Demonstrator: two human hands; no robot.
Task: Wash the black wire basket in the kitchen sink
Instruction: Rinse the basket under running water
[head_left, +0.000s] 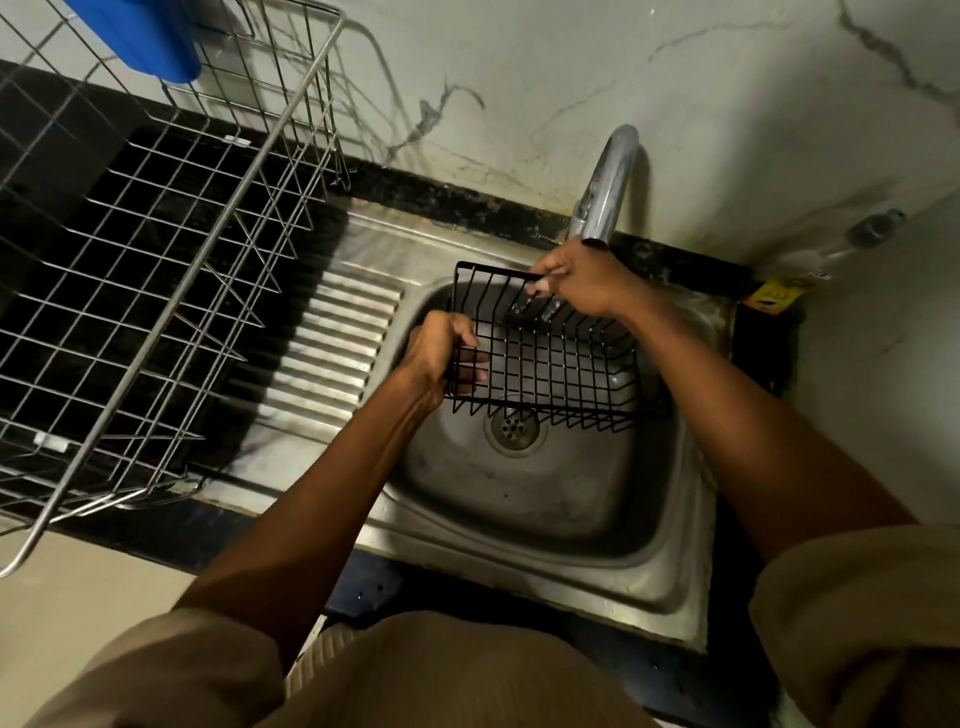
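Observation:
The black wire basket (558, 364) hangs tilted over the steel sink (524, 499), just above the drain (514, 427). My left hand (439, 353) grips its left side wall, fingers curled through the wires. My right hand (582, 278) holds the far top rim under the chrome faucet (610, 182), fingers wrapped around the wire. Water seems to run past my right fingers into the basket.
A large silver wire dish rack (156, 270) fills the black counter on the left, with a blue plastic item (145, 36) at its far end. The ribbed drainboard (332, 343) lies between rack and sink. A clear bottle (831, 249) lies at the back right against the marble wall.

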